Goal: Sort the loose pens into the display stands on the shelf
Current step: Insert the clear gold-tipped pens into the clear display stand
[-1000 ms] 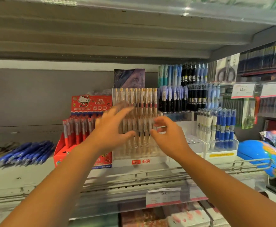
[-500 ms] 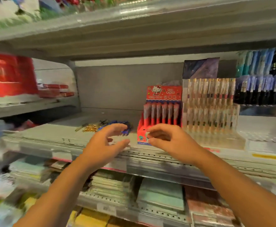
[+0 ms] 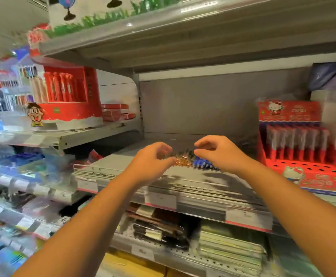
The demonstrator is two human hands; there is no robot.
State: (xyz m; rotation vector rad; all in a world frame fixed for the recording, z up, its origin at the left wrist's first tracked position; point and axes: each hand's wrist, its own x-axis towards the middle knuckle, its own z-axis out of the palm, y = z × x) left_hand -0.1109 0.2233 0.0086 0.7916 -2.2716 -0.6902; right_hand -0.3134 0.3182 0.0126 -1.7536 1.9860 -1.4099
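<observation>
Loose pens lie in a pile on the grey shelf (image 3: 183, 182): a cluster with gold-brown ends (image 3: 182, 161) and a cluster of blue pens (image 3: 202, 163) beside it. My left hand (image 3: 151, 160) hovers just left of the gold-ended pens, fingers curled and apart, holding nothing. My right hand (image 3: 217, 151) is over the blue pens, fingers bent and apart, also with nothing in it. A red Hello Kitty display stand (image 3: 300, 148) sits at the right of the shelf, with red pens in its back rows and several open holes in front.
A shelf board (image 3: 163, 31) hangs close overhead. Left of the upright bracket (image 3: 140, 108), another shelf carries a red pen display (image 3: 69, 92) and small red boxes (image 3: 116, 112). Notebooks (image 3: 229, 250) fill the shelf below. Price tags (image 3: 160, 199) line the shelf edge.
The view has swung left, away from the clear pen stand. Both hands have moved from that stand to the pile of loose pens.
</observation>
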